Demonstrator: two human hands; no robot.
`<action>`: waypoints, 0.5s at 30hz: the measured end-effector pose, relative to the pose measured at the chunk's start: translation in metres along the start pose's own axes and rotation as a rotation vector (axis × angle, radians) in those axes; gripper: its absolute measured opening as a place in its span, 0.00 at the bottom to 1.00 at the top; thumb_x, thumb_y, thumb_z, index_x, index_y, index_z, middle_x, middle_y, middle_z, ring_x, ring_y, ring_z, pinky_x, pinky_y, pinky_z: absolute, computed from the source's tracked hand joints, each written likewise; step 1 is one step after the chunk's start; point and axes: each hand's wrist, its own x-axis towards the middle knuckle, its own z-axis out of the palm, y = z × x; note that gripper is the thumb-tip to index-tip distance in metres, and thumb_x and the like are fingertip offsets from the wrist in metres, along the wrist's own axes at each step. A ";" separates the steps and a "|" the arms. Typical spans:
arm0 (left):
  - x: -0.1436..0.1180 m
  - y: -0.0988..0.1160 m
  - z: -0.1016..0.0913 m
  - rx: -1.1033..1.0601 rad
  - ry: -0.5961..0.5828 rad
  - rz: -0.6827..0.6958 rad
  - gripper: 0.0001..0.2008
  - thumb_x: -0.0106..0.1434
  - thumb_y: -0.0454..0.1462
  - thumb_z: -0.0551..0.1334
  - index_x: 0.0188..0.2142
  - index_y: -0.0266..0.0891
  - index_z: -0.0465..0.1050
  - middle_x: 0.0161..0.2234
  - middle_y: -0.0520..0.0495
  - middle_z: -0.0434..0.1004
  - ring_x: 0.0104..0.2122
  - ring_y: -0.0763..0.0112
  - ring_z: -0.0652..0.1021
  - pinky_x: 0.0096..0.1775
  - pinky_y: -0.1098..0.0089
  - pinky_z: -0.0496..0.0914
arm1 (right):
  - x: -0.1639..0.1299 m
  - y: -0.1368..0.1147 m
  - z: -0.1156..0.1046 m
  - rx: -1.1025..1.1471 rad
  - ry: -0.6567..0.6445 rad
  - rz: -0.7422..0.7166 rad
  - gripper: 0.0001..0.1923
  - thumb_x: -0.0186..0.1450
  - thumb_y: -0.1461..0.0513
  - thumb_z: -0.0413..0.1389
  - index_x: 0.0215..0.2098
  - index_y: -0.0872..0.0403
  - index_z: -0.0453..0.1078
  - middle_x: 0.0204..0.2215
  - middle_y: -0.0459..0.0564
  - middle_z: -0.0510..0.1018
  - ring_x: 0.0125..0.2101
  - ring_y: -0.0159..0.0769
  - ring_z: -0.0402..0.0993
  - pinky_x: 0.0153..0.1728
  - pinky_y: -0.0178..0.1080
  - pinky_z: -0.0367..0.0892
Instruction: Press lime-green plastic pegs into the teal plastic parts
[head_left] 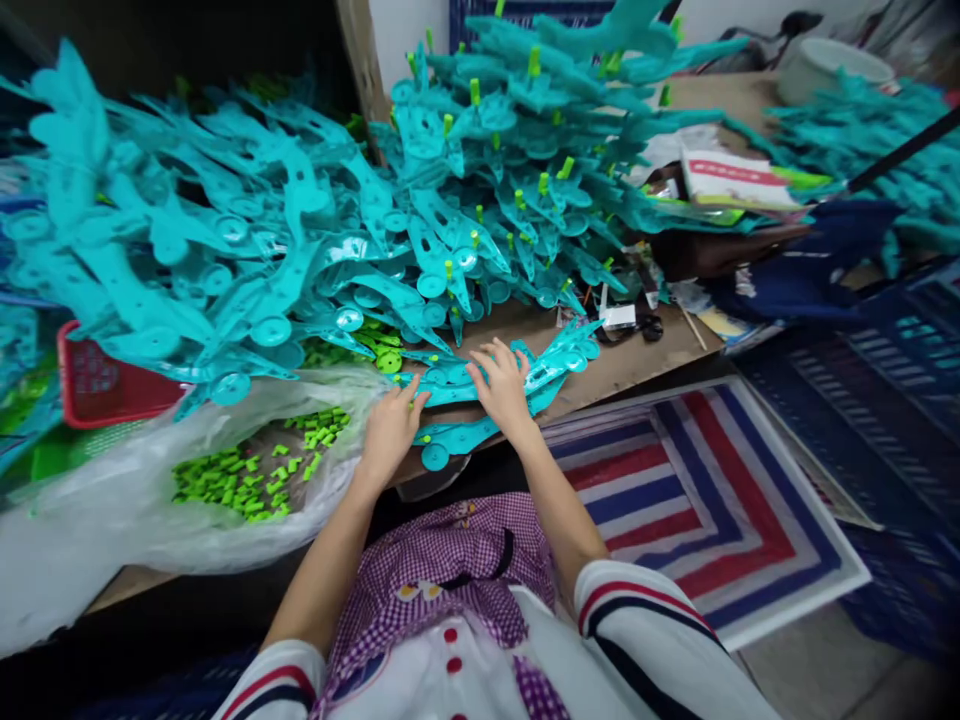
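Long turquoise plastic parts with round discs lie in a small stack at the front edge of the work table. My left hand [394, 425] is closed in a pinch at the left end of the top turquoise part [446, 376], with a small green plastic piece [411, 405] showing at its fingertips. Over the same part, my right hand [501, 385] rests with fingers spread, touching it from above. Another turquoise part [457, 437] lies nearer to me, partly under my right wrist. More of them [562, 360] fan out to the right of my right hand.
Large heaps of turquoise parts [262, 240] rise behind my hands. On the left, a clear plastic bag [150, 520] surrounds loose green pieces [240, 480], near a red basket [112, 385]. A striped board [705, 500] is below the table's right edge, beside dark blue crates [855, 400].
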 end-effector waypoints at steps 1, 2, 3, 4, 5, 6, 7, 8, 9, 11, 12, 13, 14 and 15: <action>-0.003 0.004 -0.003 -0.220 -0.010 -0.032 0.23 0.70 0.49 0.53 0.56 0.39 0.72 0.38 0.43 0.78 0.29 0.68 0.76 0.29 0.73 0.66 | -0.001 -0.009 -0.009 0.086 0.011 -0.002 0.16 0.72 0.53 0.49 0.50 0.48 0.74 0.50 0.53 0.75 0.55 0.46 0.68 0.59 0.51 0.55; -0.005 0.009 -0.005 -0.459 -0.048 -0.080 0.25 0.70 0.53 0.51 0.53 0.39 0.74 0.33 0.46 0.77 0.23 0.73 0.72 0.24 0.75 0.63 | 0.000 -0.020 -0.016 0.178 -0.009 -0.019 0.16 0.71 0.52 0.50 0.51 0.47 0.74 0.49 0.52 0.76 0.52 0.44 0.70 0.57 0.48 0.59; -0.006 0.015 -0.008 -0.690 -0.098 -0.138 0.28 0.69 0.56 0.50 0.49 0.38 0.74 0.27 0.50 0.73 0.19 0.77 0.67 0.20 0.77 0.58 | 0.001 -0.031 -0.022 0.266 -0.058 -0.051 0.16 0.71 0.52 0.51 0.51 0.46 0.74 0.46 0.51 0.76 0.49 0.42 0.72 0.53 0.45 0.63; -0.006 0.023 -0.011 -0.889 -0.143 -0.202 0.30 0.68 0.59 0.49 0.45 0.37 0.74 0.22 0.53 0.68 0.15 0.79 0.62 0.17 0.78 0.53 | 0.003 -0.041 -0.027 0.342 -0.118 -0.085 0.15 0.71 0.52 0.51 0.49 0.46 0.75 0.44 0.50 0.77 0.46 0.40 0.73 0.50 0.43 0.66; -0.005 0.030 -0.014 -1.045 -0.177 -0.259 0.30 0.67 0.60 0.48 0.41 0.38 0.72 0.19 0.56 0.63 0.13 0.81 0.58 0.15 0.79 0.49 | 0.006 -0.050 -0.029 0.405 -0.171 -0.109 0.14 0.70 0.52 0.52 0.47 0.47 0.75 0.42 0.49 0.77 0.44 0.38 0.74 0.48 0.41 0.67; -0.004 0.037 -0.017 -1.155 -0.195 -0.304 0.29 0.66 0.61 0.49 0.38 0.38 0.70 0.17 0.59 0.59 0.12 0.82 0.56 0.14 0.81 0.46 | 0.008 -0.057 -0.030 0.463 -0.211 -0.126 0.13 0.70 0.53 0.53 0.45 0.47 0.76 0.40 0.48 0.76 0.43 0.37 0.74 0.47 0.40 0.68; -0.002 0.043 -0.019 -1.225 -0.207 -0.337 0.28 0.65 0.62 0.50 0.36 0.39 0.68 0.16 0.60 0.56 0.11 0.83 0.55 0.13 0.82 0.45 | 0.009 -0.060 -0.030 0.523 -0.241 -0.145 0.11 0.70 0.55 0.54 0.43 0.48 0.76 0.40 0.48 0.76 0.43 0.37 0.74 0.47 0.40 0.69; 0.000 0.049 -0.020 -1.263 -0.218 -0.362 0.28 0.65 0.62 0.50 0.34 0.39 0.67 0.16 0.61 0.55 0.11 0.83 0.55 0.13 0.83 0.45 | 0.010 -0.061 -0.030 0.592 -0.262 -0.168 0.09 0.69 0.56 0.55 0.42 0.48 0.76 0.42 0.48 0.76 0.44 0.36 0.74 0.48 0.39 0.69; 0.002 0.054 -0.019 -1.277 -0.239 -0.380 0.28 0.65 0.62 0.50 0.33 0.39 0.66 0.16 0.60 0.55 0.11 0.84 0.55 0.13 0.83 0.45 | 0.009 -0.059 -0.029 0.660 -0.266 -0.188 0.08 0.68 0.57 0.56 0.41 0.49 0.76 0.44 0.48 0.75 0.46 0.36 0.74 0.49 0.39 0.69; 0.007 0.062 -0.013 -1.259 -0.286 -0.399 0.29 0.64 0.63 0.49 0.31 0.39 0.64 0.16 0.60 0.56 0.11 0.84 0.55 0.12 0.83 0.45 | 0.003 -0.049 -0.026 0.740 -0.217 -0.198 0.07 0.68 0.59 0.57 0.42 0.49 0.76 0.45 0.49 0.76 0.49 0.37 0.73 0.52 0.39 0.68; 0.009 0.066 -0.007 -1.237 -0.299 -0.402 0.30 0.64 0.63 0.48 0.30 0.39 0.64 0.15 0.60 0.54 0.11 0.84 0.55 0.12 0.83 0.45 | -0.001 -0.043 -0.025 0.744 -0.163 -0.177 0.07 0.68 0.59 0.56 0.41 0.49 0.76 0.44 0.49 0.77 0.48 0.37 0.73 0.53 0.40 0.68; 0.013 0.070 0.000 -1.214 -0.313 -0.396 0.31 0.64 0.64 0.48 0.29 0.39 0.64 0.15 0.60 0.53 0.11 0.83 0.55 0.12 0.82 0.45 | -0.006 -0.035 -0.025 0.733 -0.095 -0.132 0.07 0.67 0.59 0.56 0.40 0.49 0.76 0.42 0.49 0.77 0.47 0.38 0.74 0.52 0.41 0.68; 0.016 0.075 0.006 -1.188 -0.335 -0.381 0.32 0.64 0.64 0.46 0.28 0.39 0.65 0.15 0.60 0.52 0.11 0.83 0.55 0.13 0.82 0.45 | -0.011 -0.026 -0.026 0.729 -0.030 -0.077 0.07 0.67 0.59 0.56 0.39 0.50 0.76 0.40 0.49 0.78 0.46 0.39 0.75 0.51 0.42 0.69; 0.019 0.079 0.013 -1.156 -0.371 -0.352 0.33 0.65 0.64 0.44 0.29 0.38 0.66 0.15 0.59 0.53 0.11 0.82 0.55 0.13 0.81 0.46 | -0.015 -0.016 -0.029 0.745 0.019 -0.018 0.07 0.67 0.58 0.56 0.39 0.50 0.76 0.39 0.49 0.79 0.44 0.39 0.76 0.50 0.43 0.70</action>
